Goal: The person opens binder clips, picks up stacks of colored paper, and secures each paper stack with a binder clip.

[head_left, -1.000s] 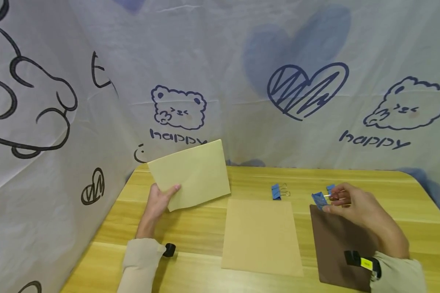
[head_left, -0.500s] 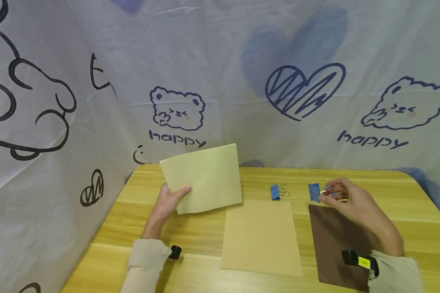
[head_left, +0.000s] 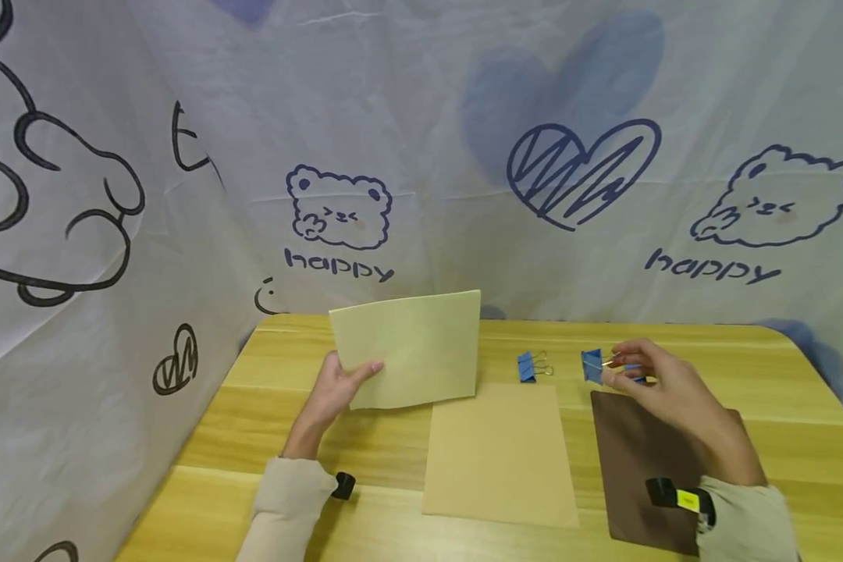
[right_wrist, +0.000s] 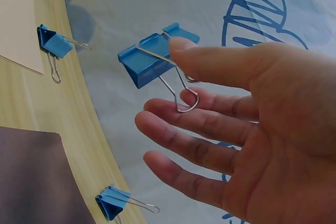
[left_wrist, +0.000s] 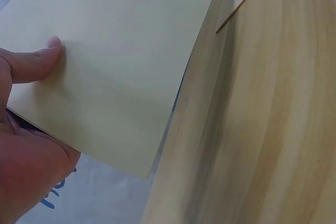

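My left hand point(head_left: 333, 390) grips a pale yellow sheet of paper point(head_left: 421, 351) by its lower left edge, thumb on the front and the other fingers hidden behind. The paper stands tilted up, its lower right corner overlapping a tan sheet point(head_left: 499, 460) in the head view. On the right, my right hand point(head_left: 674, 390) pinches a blue binder clip point(right_wrist: 149, 64) between thumb and fingers near its wire handles. In the right wrist view this clip's handles point toward the fingers. A second blue binder clip point(head_left: 527, 367) lies behind the tan sheet; a third binder clip point(right_wrist: 112, 203) lies partly behind my right hand.
A dark brown sheet point(head_left: 635, 460) lies under my right forearm, to the right of the tan sheet. The wooden table point(head_left: 379, 468) ends at a white cloth point(head_left: 449, 234) printed with hearts and bears. More cloth hangs along the left side.
My left hand has carried the yellow paper to the right and turned it more level. My right hand has shifted slightly left with the binder clip, uncovering more of the clip behind it.
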